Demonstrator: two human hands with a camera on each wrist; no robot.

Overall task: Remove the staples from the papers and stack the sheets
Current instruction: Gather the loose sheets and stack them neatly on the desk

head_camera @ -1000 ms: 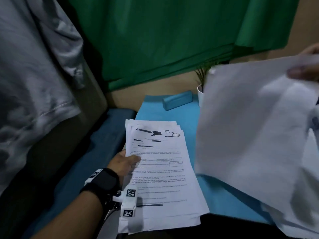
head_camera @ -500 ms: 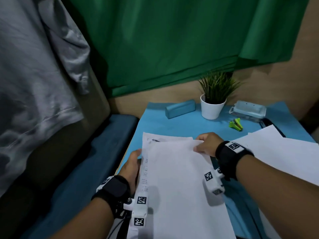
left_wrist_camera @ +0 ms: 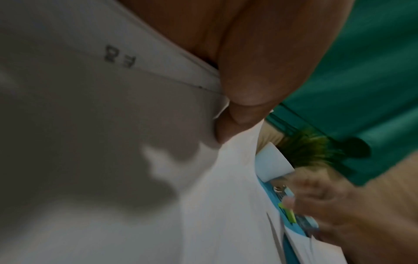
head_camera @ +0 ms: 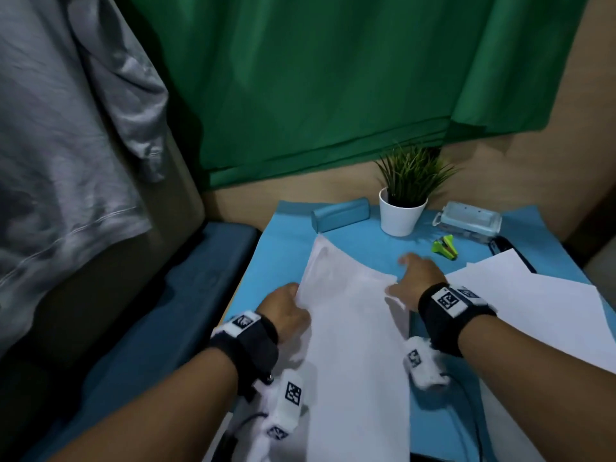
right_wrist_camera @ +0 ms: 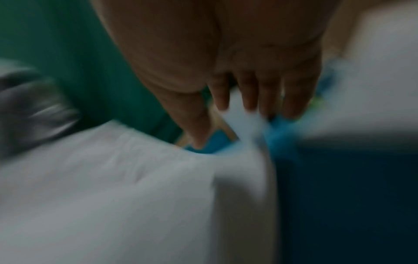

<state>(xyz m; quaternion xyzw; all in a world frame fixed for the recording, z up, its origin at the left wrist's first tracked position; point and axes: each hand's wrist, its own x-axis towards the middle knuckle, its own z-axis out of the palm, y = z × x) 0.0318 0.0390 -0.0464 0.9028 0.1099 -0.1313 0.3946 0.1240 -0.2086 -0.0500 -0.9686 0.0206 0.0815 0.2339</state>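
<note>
A blue table under a green curtain fills the upper frame, with my stack of sheets lying at lower centre. My left hand pinches its left edge while my right hand hovers spread and empty off its upper right corner. The paper looks light, limp and slippery, best gripped at the edges; bare blue table above the stack leaves room before the plant pot.

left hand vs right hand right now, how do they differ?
The left hand pinches the left edge of the sheet stack; the right hand holds nothing. Left hand's fingers curl round the paper; right hand's fingers are extended, past the stack's far right corner toward the green staple remover. Both wear wrist cameras.
</note>
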